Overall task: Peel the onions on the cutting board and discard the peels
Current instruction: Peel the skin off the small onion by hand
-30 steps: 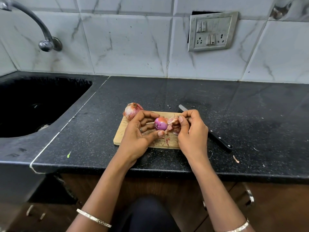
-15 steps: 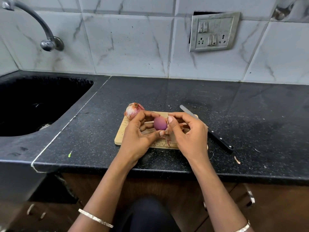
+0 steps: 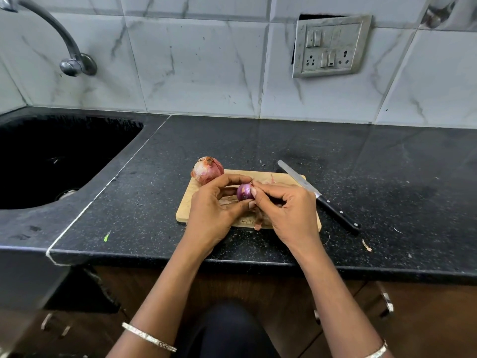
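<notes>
a marbled grey tile wall [image 3: 196, 60] is filling the back of the view. below it, a black speckled countertop [image 3: 284, 140] is running across the frame. a dark sink [image 3: 108, 130] is sitting sunk into the counter's left end, and a curved metal tap [image 3: 77, 64] is sticking out of the wall above it. a metal switch plate [image 3: 331, 46] is hanging slightly crooked on the wall at upper right.

a wooden cutting board [image 3: 184, 208] is lying on the counter near its front edge. a black-handled knife [image 3: 318, 195] is lying slantwise, its blade crossing the board's far right corner and its handle resting on the counter.

the left hand [image 3: 214, 215] is gripping a small onion [image 3: 244, 192] over the middle of the board, with curled fingers behind it and the thumb under its front. the right hand [image 3: 289, 210] is pinching the same bulb, pressing its thumb on the right side and a fingertip at the top. the small onion is showing smooth purple; whether it is touching the board is hidden.

a larger unpeeled onion [image 3: 206, 170] is sitting at the board's far left corner, just beside the left hand's knuckles. a strip of peel [image 3: 258, 220] is lying at the board's front edge between the hands, and a smaller scrap [image 3: 366, 245] is lying on the counter past the knife handle.
</notes>
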